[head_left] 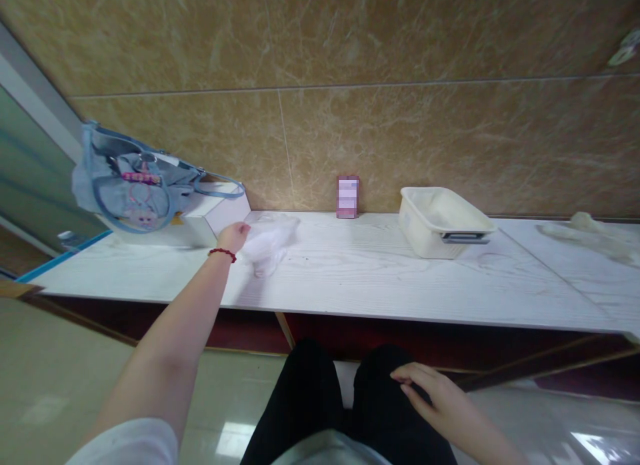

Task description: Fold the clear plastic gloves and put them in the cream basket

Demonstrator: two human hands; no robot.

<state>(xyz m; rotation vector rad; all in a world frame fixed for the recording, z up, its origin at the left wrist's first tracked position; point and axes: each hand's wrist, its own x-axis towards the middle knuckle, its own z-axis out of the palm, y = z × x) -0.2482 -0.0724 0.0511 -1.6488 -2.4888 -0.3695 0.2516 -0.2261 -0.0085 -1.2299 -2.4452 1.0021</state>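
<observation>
My left hand [234,237] reaches out over the white wood-grain counter, a red bead bracelet on its wrist. Its fingers are closed on the left edge of a thin, see-through plastic bag [273,244], which lies crumpled on the counter to the right of the hand. Close behind the hand stands a white box [216,215]. My right hand [431,393] hovers over my right thigh, with thumb and fingers apart and nothing in them.
A blue handbag [135,185] rests on the white box at the left. A phone [347,197] leans upright against the tiled wall. Right of it stands a cream plastic basket [425,228] with a dark clip on its rim. Another crumpled plastic bag [590,235] lies far right.
</observation>
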